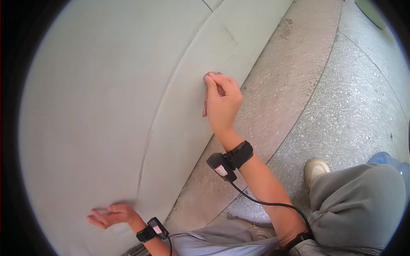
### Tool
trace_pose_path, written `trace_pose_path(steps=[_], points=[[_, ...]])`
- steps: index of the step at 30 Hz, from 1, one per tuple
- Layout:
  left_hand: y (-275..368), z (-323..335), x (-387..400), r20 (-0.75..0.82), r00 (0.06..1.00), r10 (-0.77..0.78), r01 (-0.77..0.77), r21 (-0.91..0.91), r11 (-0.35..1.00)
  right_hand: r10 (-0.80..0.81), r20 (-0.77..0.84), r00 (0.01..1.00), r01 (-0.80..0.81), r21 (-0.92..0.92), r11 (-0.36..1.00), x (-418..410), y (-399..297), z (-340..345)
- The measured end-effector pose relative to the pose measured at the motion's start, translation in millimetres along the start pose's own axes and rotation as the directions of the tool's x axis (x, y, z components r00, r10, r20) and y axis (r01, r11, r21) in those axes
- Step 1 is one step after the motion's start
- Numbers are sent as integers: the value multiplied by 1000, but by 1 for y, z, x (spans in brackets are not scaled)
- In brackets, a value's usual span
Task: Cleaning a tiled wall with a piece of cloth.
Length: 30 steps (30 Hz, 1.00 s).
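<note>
Pinched in my right hand (225, 99) is a reddish-brown, speckled cloth (205, 107), held against the lower band of a pale, smooth wall (182, 105). Part of the cloth is hidden behind the fingers. Faint dark marks (231, 36) show on the wall above this hand. At the lower left, my left hand (112, 216) is beside the wall with its fingers apart and nothing in it; whether it touches the surface I cannot tell. Each wrist bears a black strap with a small black device and a cable.
A brownish stone border (275, 67) runs along the wall's foot, beside a grey speckled terrazzo floor (349, 105). My shoe (316, 169) and bent knee are at the lower right, near a blue object (382, 158). A green object (371, 12) stands at the upper right.
</note>
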<state>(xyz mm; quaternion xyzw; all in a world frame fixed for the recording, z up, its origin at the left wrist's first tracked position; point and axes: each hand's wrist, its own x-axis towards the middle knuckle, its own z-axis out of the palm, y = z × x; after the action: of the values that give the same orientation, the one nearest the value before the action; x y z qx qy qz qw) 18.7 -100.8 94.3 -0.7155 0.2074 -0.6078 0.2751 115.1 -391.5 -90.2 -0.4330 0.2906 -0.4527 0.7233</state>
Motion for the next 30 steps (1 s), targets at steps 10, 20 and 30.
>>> trace_pose_path(steps=[10, 20, 30], points=[[29, 11, 4, 25, 993, -112, 112, 14, 994, 147, -12, 989, -146, 52, 988, -12, -10, 10], [29, 14, 3, -69, 993, -95, 97, 32, 995, 42, 27, 999, -42, -3, 999, -15, -14, 5], [29, 16, 0, 7, 995, -104, 104, 51, 993, 157, 103, 982, -171, 140, 975, -17, -11, 6]])
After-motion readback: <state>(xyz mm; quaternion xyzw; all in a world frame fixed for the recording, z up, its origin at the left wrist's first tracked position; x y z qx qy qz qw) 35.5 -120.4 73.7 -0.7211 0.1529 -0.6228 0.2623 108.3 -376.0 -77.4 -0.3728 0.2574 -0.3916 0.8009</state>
